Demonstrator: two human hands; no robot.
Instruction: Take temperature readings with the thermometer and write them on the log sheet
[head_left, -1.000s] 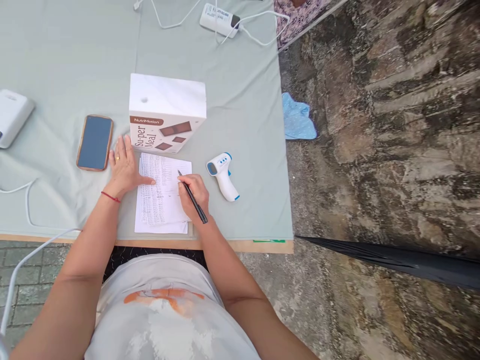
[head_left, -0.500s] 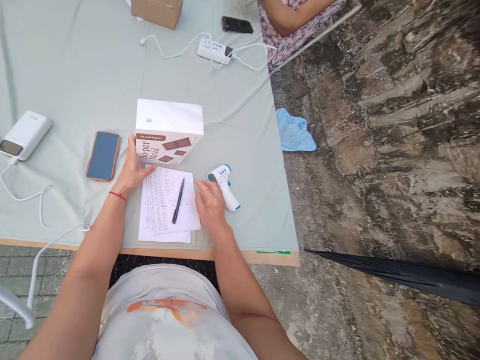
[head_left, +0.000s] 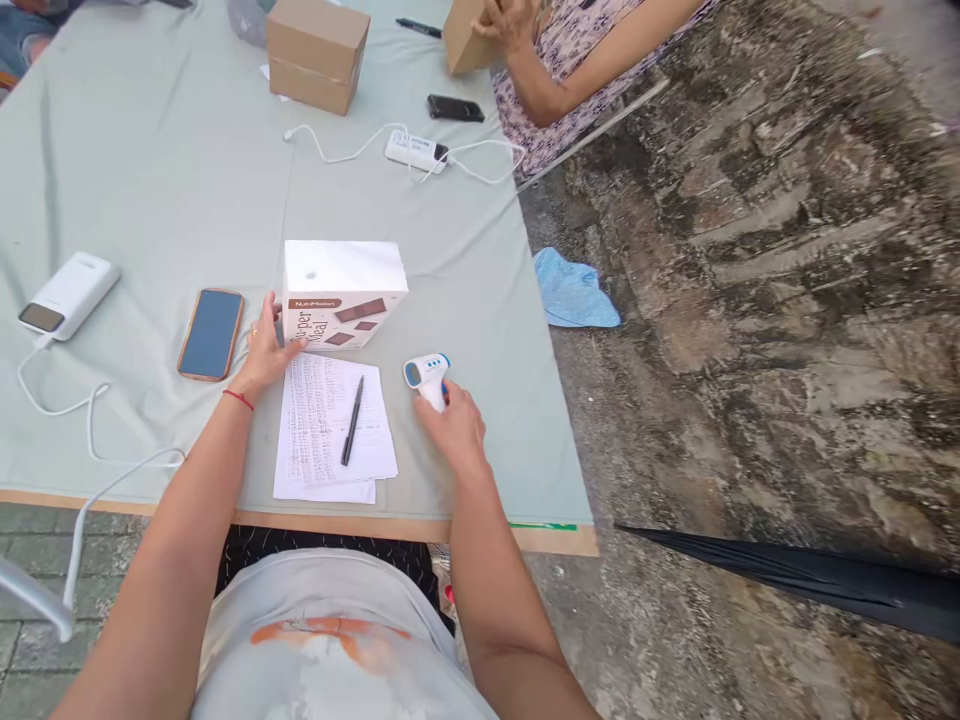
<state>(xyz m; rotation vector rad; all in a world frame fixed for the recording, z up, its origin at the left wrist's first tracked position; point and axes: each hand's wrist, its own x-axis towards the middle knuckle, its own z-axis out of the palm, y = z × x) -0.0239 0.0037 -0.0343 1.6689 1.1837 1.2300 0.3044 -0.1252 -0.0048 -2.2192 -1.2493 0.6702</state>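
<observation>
Right hand [head_left: 454, 430]: fingers wrapped round thermometer [head_left: 428, 377] handle, right of papers [head_left: 321, 430]; earlier it held the pen [head_left: 352, 420], now lying on them. Left hand [head_left: 266, 348]: fingers and thumb spread, touching box [head_left: 345, 290] at its lower left.

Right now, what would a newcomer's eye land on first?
Probably the white box on the table, just beyond the papers, with the left hand at its left side. Next, the white-and-blue thermometer right of the papers, its handle in the right hand. Then the light-blue cloth, bright against the dark stone past the table's right edge.
</observation>
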